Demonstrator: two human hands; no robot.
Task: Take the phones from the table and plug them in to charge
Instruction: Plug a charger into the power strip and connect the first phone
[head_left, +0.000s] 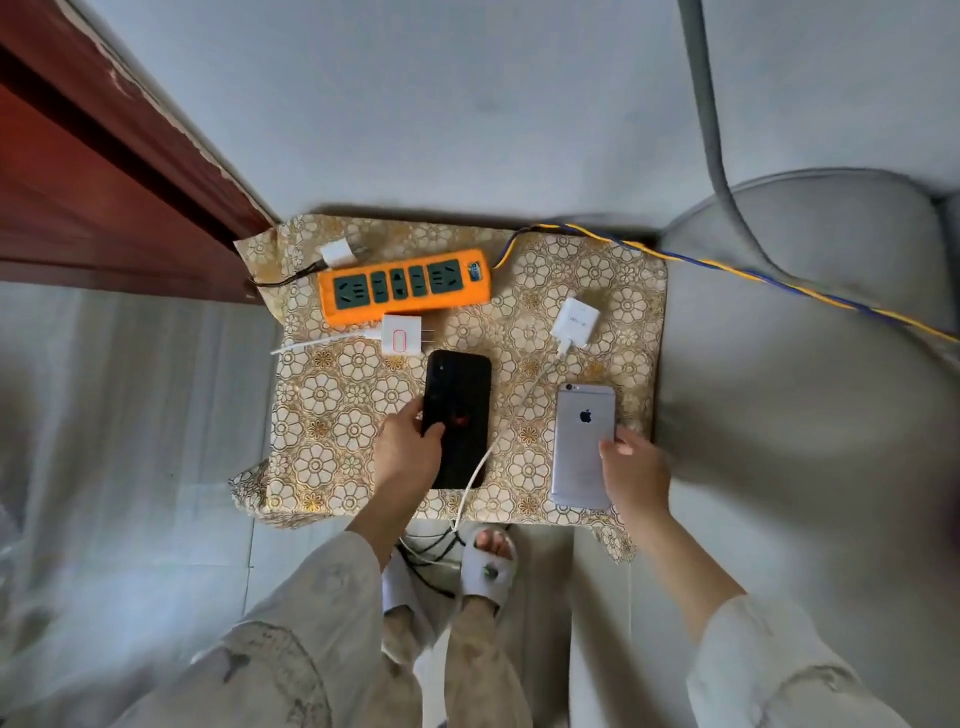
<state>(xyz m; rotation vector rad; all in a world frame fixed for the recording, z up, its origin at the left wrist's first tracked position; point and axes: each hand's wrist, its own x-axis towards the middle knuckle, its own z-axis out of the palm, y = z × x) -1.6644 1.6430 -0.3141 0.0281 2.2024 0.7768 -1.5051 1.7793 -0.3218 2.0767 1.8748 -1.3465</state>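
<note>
Floral cloth covers the small table (332, 400) by grey upholstery. Left hand (410, 452) grips the black phone (457, 415) at its left edge, thumb on top; right hand (634, 473) pinches the silver phone (583, 447), both lying flat. White cable (475, 480) drops off the table's front edge, its end hidden

black phone (460, 415), silver phone (582, 447), orange power strip (405, 293)
</note>
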